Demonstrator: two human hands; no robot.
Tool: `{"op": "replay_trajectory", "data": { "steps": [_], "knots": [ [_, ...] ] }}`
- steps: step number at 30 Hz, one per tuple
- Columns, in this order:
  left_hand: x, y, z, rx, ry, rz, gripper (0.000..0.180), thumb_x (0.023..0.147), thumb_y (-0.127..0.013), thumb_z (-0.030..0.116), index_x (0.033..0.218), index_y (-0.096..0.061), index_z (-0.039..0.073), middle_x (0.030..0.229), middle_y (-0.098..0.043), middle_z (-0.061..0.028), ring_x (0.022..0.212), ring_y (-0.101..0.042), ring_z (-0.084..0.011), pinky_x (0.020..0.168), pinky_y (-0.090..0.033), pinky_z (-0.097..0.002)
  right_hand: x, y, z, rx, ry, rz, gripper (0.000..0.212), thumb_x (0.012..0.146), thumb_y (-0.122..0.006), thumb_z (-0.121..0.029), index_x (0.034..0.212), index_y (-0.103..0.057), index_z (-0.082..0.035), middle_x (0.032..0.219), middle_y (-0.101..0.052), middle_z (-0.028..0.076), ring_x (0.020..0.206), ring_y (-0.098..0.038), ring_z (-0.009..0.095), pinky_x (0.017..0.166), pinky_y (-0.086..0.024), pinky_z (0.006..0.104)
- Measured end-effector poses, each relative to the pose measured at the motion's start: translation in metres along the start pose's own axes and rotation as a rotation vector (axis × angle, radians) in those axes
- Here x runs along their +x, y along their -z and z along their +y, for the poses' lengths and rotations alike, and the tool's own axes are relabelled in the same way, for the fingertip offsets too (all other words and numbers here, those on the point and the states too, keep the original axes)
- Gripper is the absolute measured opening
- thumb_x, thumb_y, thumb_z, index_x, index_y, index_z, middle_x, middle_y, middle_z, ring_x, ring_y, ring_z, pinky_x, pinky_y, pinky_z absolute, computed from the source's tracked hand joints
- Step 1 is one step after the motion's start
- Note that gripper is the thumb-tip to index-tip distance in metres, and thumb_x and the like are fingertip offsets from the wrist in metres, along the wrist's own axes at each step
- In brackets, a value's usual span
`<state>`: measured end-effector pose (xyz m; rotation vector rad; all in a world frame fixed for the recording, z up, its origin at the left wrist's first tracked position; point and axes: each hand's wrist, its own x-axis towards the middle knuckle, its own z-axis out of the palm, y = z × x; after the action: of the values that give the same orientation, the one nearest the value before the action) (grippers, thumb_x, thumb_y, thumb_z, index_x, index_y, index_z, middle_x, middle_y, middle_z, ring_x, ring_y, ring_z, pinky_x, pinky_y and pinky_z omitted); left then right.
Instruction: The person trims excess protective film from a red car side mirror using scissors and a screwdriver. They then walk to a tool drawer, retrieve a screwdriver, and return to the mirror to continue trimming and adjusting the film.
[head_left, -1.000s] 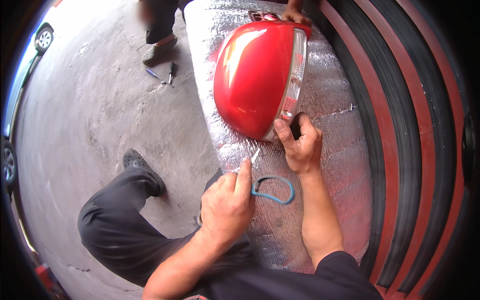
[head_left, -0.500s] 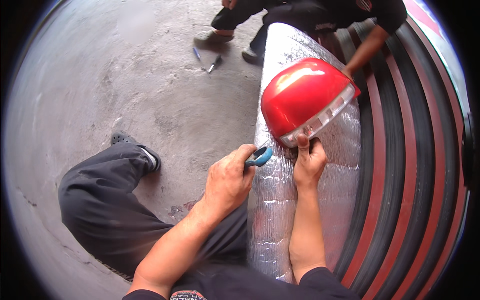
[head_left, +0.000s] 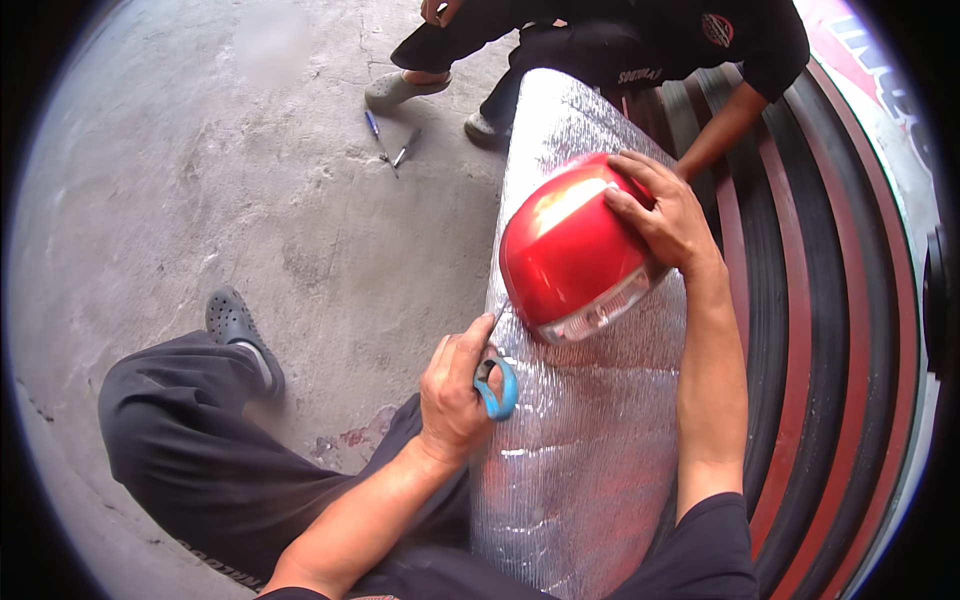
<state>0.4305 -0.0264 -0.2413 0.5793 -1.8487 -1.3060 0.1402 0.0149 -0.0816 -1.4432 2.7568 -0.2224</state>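
A glossy red helmet-shaped shell with a clear rim lies on a strip of silver quilted foil. My right hand rests flat on top of the shell, pressing it onto the foil. My left hand grips scissors with blue handles, blades pointing up at the foil's left edge just below the shell.
Another person crouches at the top, a forearm reaching down to the foil's far end. Two small tools lie on the concrete floor. Red and black curved bands run along the right. My bent leg and dark shoe are at left.
My right hand moved from the shell's lower rim up onto its top. My left hand with the scissors shifted to the foil's left edge under the shell. The view tilted.
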Motion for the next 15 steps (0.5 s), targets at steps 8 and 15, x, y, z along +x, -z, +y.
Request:
{"op": "replay_trajectory", "data": {
  "steps": [8, 15],
  "knots": [
    [0.069, -0.02, -0.013, -0.037, -0.046, 0.02, 0.042, 0.09, -0.062, -0.003, 0.132, -0.058, 0.0, 0.103, -0.067, -0.0194, 0.092, -0.066, -0.0348, 0.083, -0.054, -0.0424, 0.011, -0.002, 0.014, 0.09, -0.187, 0.026, 0.075, 0.088, -0.063, -0.067, 0.139, -0.066, -0.012, 0.135, -0.066, 0.021, 0.127, -0.064, 0.036, 0.108, -0.048, 0.0438],
    [0.091, -0.005, -0.024, -0.001, -0.013, -0.14, 0.043, 0.089, -0.059, -0.002, 0.132, -0.059, 0.0, 0.112, -0.069, -0.0208, 0.103, -0.069, -0.0354, 0.092, -0.054, -0.0412, 0.014, 0.002, 0.005, 0.037, -0.265, -0.001, 0.069, 0.09, -0.065, -0.062, 0.136, -0.067, -0.01, 0.129, -0.07, 0.021, 0.125, -0.064, 0.035, 0.108, -0.048, 0.0395]
  ]
}}
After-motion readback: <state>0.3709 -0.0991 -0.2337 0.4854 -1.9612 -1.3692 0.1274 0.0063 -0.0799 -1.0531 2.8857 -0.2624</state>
